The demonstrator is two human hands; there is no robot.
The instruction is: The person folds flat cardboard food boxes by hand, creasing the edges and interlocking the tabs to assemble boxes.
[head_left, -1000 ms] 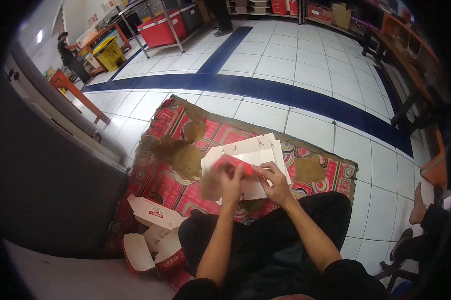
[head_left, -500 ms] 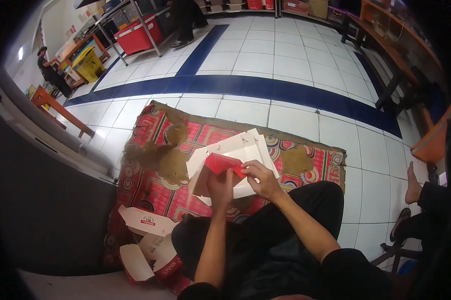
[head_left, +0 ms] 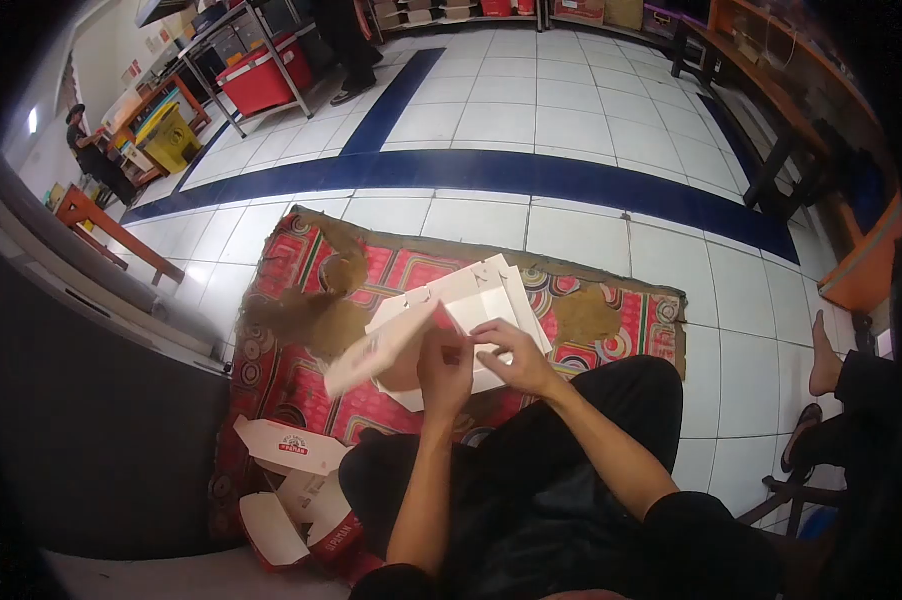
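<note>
My left hand (head_left: 446, 372) is closed on a cardboard food box that is partly folded. The box's flap (head_left: 379, 352) sticks out to the left, blurred, with a printed mark on its outer side. Between my hands a bit of its red face shows. My right hand (head_left: 517, 360) pinches near the box's edge with thumb and fingertips; its exact grip is partly hidden. Under and behind my hands lies an open white carton (head_left: 483, 298) with slotted edges, its inside facing up.
Several red-and-white printed cartons (head_left: 289, 445) lie at lower left beside my knee. A worn patterned mat (head_left: 401, 265) covers the floor. A dark panel (head_left: 111, 430) stands left. Another person's bare foot (head_left: 824, 357) is at right; two people stand farther back.
The box piece has turned, so its red face is mostly hidden and a printed flap now swings out left. My hands stay close together, and the view has shifted slightly.
</note>
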